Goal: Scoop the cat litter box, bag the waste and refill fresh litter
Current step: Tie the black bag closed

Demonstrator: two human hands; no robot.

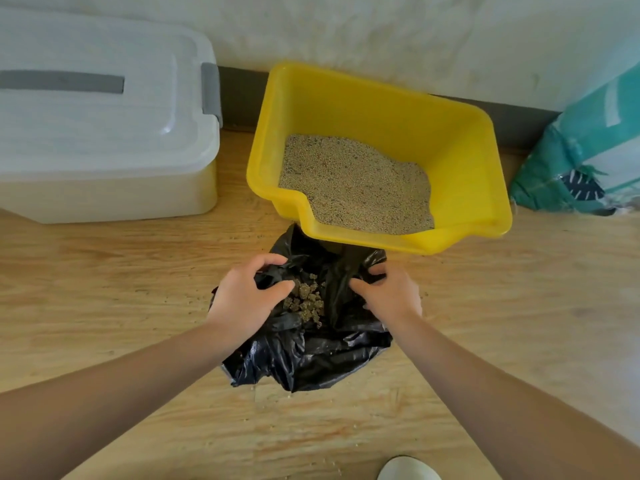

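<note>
1. A translucent storage bin (104,116) with a white lid and grey latch stands well to the left of the yellow litter box (460,161), against the white wall (381,29) and its dark baseboard (242,95).
2. The wooden floor (104,306) carries everything; loose grains are scattered in front of the litter box.
3. The left hand (242,299), just in front of the litter box, has its grip curled on the left edge of the black bag (311,358).
4. The bag lies crumpled, its far edge touching the litter box's low front lip, with waste clumps (304,299) inside.
5. The litter box holds tan litter (353,185).
6. The right hand (391,296), in front of the litter box, pinches the bag's right edge.
7. A teal sack (581,150) leans on the wall, right of the litter box.
</note>
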